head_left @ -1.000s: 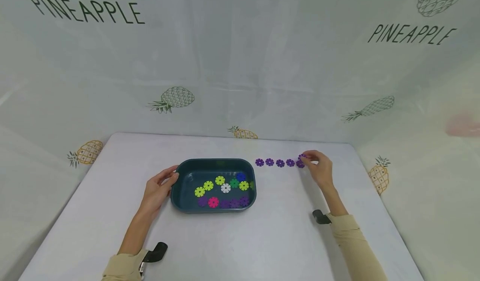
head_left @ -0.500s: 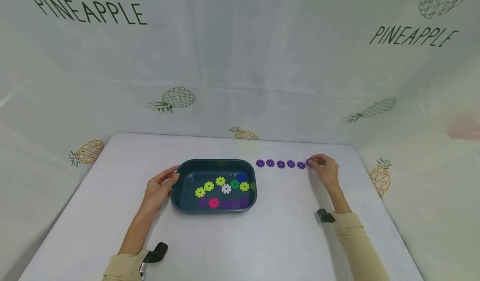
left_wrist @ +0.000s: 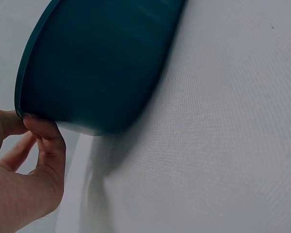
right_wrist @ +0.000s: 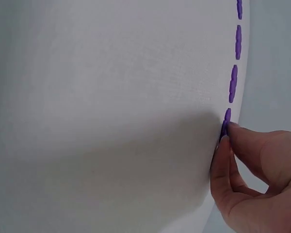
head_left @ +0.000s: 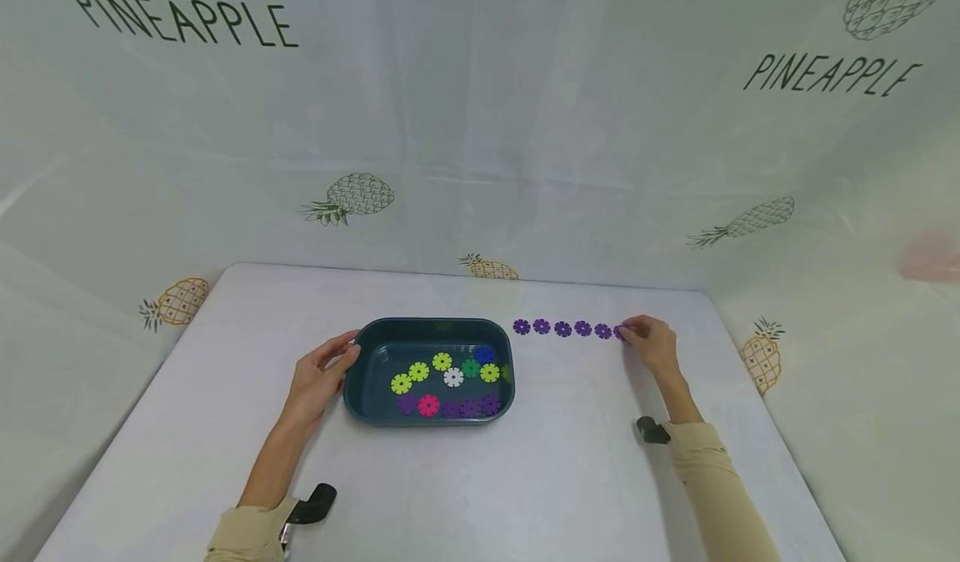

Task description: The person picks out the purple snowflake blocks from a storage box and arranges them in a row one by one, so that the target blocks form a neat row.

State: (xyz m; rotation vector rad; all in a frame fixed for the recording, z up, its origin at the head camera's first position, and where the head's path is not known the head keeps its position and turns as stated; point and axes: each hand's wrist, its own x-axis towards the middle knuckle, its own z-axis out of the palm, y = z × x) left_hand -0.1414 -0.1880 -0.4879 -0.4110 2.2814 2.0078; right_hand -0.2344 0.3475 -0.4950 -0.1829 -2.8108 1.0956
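Our right hand (head_left: 651, 349) is sitting farther right than before, its fingers pinching a purple snowflake disc (head_left: 617, 332) beside five others (head_left: 563, 329), near the surface's (head_left: 570, 462) far right corner; our left hand (head_left: 315, 385) is gripping the teal tray (head_left: 375, 366).

Left of the right hand (head_left: 654, 347), a row of purple discs (head_left: 583, 324) bars a sliding pass along the worktop (head_left: 562, 479), though they lie flat and leave room above. Between the two hands, on the near side of the row, bare surface offers a free lane up to the tray (head_left: 367, 387), whose raised wall stands just right of the left hand (head_left: 315, 380). Beyond both hands, the printed curtain (head_left: 480, 128) bounds the far edge.
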